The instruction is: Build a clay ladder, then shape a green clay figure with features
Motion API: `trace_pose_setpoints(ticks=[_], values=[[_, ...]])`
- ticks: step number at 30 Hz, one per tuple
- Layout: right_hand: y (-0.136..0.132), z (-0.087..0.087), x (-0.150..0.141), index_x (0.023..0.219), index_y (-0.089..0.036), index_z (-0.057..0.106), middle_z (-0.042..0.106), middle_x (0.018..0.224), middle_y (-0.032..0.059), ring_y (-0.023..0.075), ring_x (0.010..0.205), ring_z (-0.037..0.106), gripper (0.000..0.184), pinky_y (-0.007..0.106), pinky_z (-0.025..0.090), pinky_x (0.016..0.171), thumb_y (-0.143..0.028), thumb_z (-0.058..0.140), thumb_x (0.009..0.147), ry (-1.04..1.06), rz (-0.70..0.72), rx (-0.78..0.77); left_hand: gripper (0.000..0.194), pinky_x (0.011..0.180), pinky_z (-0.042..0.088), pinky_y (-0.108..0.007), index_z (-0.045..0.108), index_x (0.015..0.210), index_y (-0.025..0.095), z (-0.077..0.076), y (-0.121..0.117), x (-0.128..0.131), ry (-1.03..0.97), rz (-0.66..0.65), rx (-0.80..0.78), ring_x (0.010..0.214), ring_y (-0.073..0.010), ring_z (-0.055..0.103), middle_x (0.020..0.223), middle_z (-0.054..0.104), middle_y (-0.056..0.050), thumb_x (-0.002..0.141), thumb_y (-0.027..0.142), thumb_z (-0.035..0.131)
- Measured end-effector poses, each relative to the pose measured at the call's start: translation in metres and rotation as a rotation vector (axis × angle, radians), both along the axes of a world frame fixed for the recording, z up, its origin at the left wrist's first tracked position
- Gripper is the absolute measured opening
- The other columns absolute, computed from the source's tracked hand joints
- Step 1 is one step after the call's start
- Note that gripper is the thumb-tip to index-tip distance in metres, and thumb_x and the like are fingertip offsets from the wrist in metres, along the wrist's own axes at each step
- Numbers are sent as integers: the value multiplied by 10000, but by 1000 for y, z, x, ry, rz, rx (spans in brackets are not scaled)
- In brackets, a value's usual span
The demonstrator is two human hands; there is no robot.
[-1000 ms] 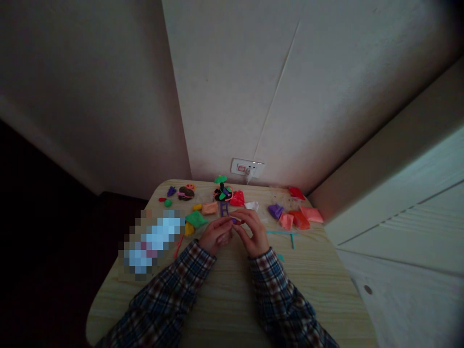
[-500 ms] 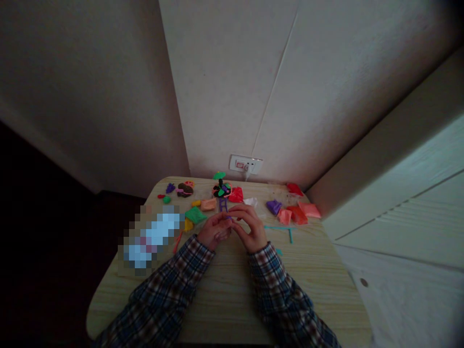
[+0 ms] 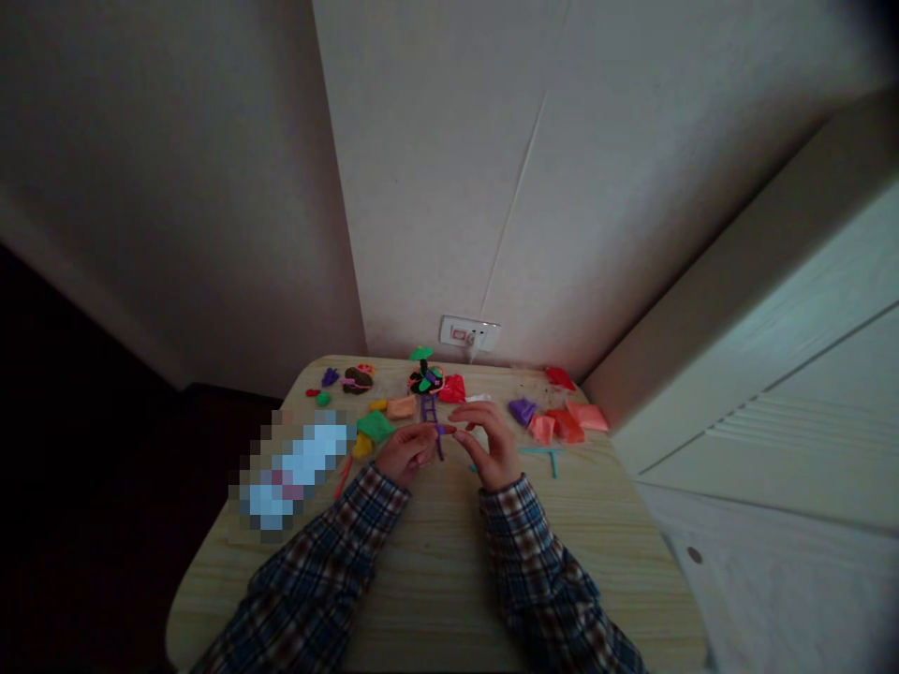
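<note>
My left hand [image 3: 407, 453] is closed with the index finger pointing right. A small purple clay piece [image 3: 440, 430] lies at that finger, seemingly held there. My right hand [image 3: 493, 446] faces it with thumb and fingers apart, its thumb tip close to the left fingertip. Just beyond the hands, a purple clay ladder [image 3: 429, 408] leans toward a small black and green clay model [image 3: 425, 379] topped with a green piece. One purple strip shows below the left finger; whether it belongs to the ladder I cannot tell.
The wooden table [image 3: 435, 580] stands against a wall with a socket [image 3: 469, 333]. Left lie a green clay packet [image 3: 375, 427], a peach block [image 3: 403, 407] and a blurred-out patch [image 3: 295, 473]. Right are a purple packet [image 3: 522, 411], red packets [image 3: 567, 425] and turquoise strips [image 3: 554, 462].
My right fingers have drawn apart from the left hand. The left index finger now points out with the purple piece at it. The view has shifted slightly.
</note>
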State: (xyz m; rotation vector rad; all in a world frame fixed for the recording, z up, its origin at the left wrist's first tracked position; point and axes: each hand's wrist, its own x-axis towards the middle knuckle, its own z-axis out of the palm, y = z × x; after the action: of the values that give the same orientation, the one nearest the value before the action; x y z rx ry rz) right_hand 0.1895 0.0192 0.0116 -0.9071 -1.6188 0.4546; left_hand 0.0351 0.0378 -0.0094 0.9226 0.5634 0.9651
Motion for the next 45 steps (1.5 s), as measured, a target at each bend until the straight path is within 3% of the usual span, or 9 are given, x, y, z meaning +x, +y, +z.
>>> trace_pose_setpoints(ticks=[3,8,14,20,24,38,45], values=[[-2,1,-3,909,-216,669,645,918,65,181,874,590,107,310,501,677,-254,611,827,-18,42,15,378,391,159,-195,672,677,132,-2,-2,1,32,9,5,336,-15,233,353,325,104,653,504,731],[-5,5,-6,865,-220,663,642,892,43,170,882,590,60,336,489,790,-205,628,818,4,65,53,482,401,177,-199,698,839,123,-5,-4,3,65,31,-3,330,-25,256,339,344,116,586,526,771],[-3,3,-7,819,-213,644,638,835,31,165,830,591,16,329,484,759,-221,630,822,16,67,46,550,397,201,-200,702,840,108,-5,-4,2,96,31,20,336,-33,270,345,346,110,563,581,754],[-3,2,-7,899,-220,650,644,862,44,166,823,579,82,290,480,658,-255,619,832,60,111,-13,512,409,208,-199,678,740,114,-2,-4,0,141,51,47,366,-38,296,380,369,93,581,598,733],[-3,3,-3,880,-231,664,654,865,38,168,837,588,69,308,480,709,-252,634,822,58,137,-18,508,403,209,-198,654,670,120,0,-5,0,190,69,54,374,-41,308,396,411,77,578,614,724],[-3,8,5,737,-206,637,613,740,13,144,726,574,83,288,472,667,-254,661,801,47,105,18,437,376,249,-187,708,703,132,22,-12,1,348,141,61,372,-49,344,404,443,67,547,538,758],[-5,11,5,760,-199,613,606,755,23,153,750,564,86,303,465,683,-245,617,833,-21,87,23,423,368,249,-184,680,678,138,22,-12,3,366,166,51,364,-44,338,403,438,75,529,524,767]])
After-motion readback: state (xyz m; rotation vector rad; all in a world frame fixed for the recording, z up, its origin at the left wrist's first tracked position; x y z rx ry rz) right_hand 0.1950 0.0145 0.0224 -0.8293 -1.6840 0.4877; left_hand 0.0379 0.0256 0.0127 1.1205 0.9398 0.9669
